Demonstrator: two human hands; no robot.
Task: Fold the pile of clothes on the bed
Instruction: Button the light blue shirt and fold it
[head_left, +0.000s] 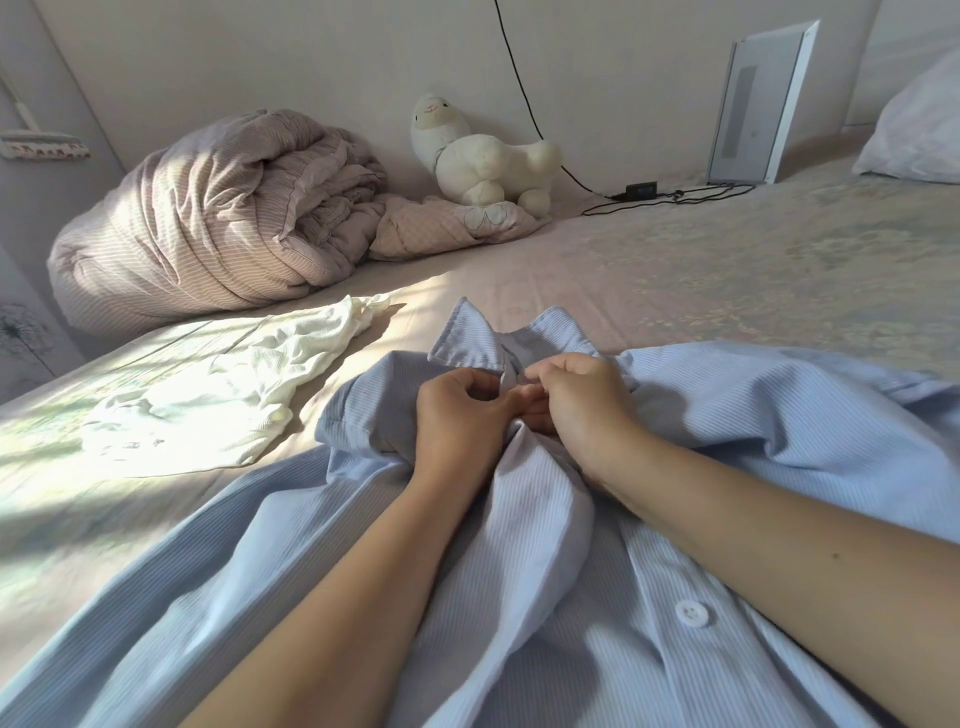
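Bedroom scene from a head-worn camera, looking down at a bed w/ a pale pink patterned sheet. Far left, against the wall, a striped pinkish-beige duvet sits rolled into a big bundle. Just in front of it, a crumpled cream-white garment lies flat on the sheet in a patch of sunlight. Right of the duvet, a small pink blanket is bunched up, and a white plush lamb rests on it, near the wall.

Centre foreground: a light blue pinstriped button-up shirt is spread across the near part of the bed, collar pointing away from the person, one white button visible lower right. Both bare forearms reach in from the bottom. Left hand has fingers curled, pinching the shirt front just below the collar. Right hand sits touching it, fingers also curled and pinching the same spot, approx. at the top button area; the button itself is hidden by the fingers.

Right, further back: a black cable runs down the wall to a charger on the bed. Beside it, a white panel-like device leans on the wall. Far right edge, a white pillow.
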